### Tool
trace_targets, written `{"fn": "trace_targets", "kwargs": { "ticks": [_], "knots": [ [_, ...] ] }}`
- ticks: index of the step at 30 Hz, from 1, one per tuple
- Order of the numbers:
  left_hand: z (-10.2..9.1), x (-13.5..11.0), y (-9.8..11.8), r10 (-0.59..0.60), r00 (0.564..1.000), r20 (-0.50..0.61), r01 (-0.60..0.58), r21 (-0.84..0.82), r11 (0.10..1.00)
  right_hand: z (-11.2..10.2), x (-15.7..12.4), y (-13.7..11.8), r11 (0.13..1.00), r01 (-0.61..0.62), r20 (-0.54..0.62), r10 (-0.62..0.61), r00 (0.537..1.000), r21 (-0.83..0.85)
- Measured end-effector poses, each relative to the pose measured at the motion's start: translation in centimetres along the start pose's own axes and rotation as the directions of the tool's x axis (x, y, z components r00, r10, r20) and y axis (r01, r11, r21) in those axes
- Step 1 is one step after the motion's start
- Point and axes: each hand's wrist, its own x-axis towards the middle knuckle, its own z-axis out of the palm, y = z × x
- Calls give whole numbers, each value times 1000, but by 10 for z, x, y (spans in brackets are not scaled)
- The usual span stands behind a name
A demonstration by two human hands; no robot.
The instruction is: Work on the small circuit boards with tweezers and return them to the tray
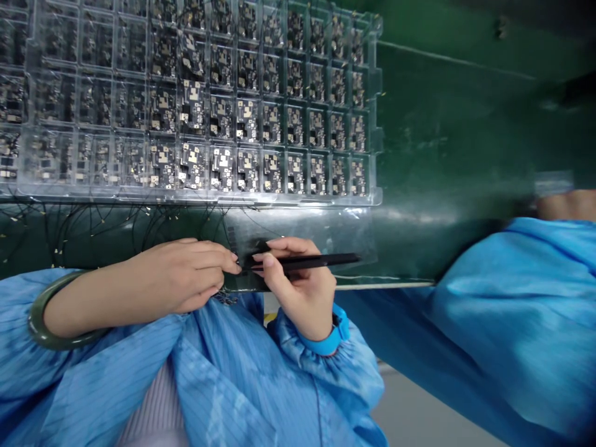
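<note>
My left hand (184,276) is closed in a pinch at the near edge of the green bench, its fingertips meeting the tip of a black pair of tweezers (307,262). My right hand (298,288) grips those tweezers, which point left toward the left fingertips. What the left fingers pinch is too small to make out. Both hands rest over a clear plastic sheet (344,233). Beyond them lies a clear compartment tray (372,112) filled with several small circuit boards. Thin black wires (93,226) lie strewn in front of the tray.
A green bench top (447,143) stretches to the right. Another person's blue-sleeved arm (516,310) lies along the bench edge at the right. I wear a blue smock, a dark green bangle (41,326) on the left wrist and a blue band (333,338) on the right.
</note>
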Motion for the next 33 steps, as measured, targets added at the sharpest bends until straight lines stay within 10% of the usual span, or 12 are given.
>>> {"fn": "trace_targets", "kwargs": {
  "ticks": [15,23,33],
  "knots": [
    [2,-3,-2,8,1000,30,-9,34,999,0,-1,-7,933,-87,-114,135,984,350],
    [-18,0,10,-187,982,-24,169,-330,929,7,0,-30,904,56,-270,67,961,423],
    [-18,0,11,-321,946,-43,270,-444,855,20,1,-43,902,103,-136,-50,989,418]
  ]
}}
